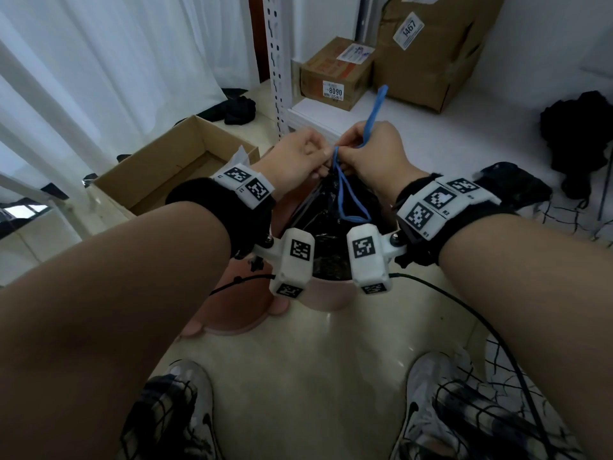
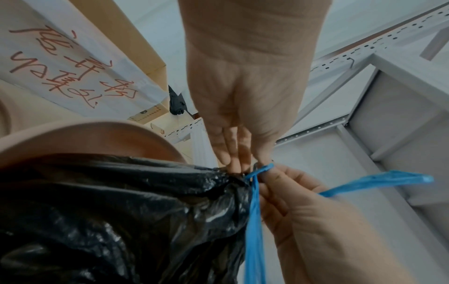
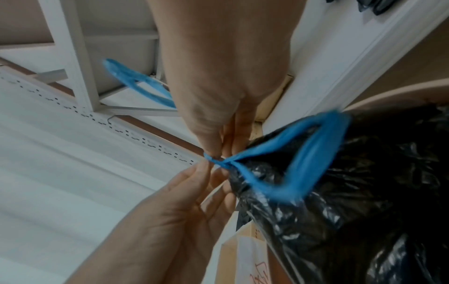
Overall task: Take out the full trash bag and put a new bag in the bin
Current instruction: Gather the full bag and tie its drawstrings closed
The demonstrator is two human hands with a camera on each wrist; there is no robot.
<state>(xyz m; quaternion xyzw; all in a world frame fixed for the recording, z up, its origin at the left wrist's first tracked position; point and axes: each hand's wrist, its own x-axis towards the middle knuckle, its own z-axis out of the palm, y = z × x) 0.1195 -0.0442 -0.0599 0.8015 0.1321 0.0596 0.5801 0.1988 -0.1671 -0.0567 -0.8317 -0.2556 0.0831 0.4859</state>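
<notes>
We are tying the blue string (image 1: 345,194) on the black trash bag (image 2: 116,221), which sits in the pink bin (image 1: 326,295) by our feet. Our left hand (image 1: 298,157) pinches the string at the bag's neck. Our right hand (image 1: 374,151) curls round the other loop. We think it is best to pull both loops apart slowly so the knot gets tight. The shelf post (image 1: 275,61) and open box (image 1: 172,164) stand near, so we should lift the bag straight up.
</notes>
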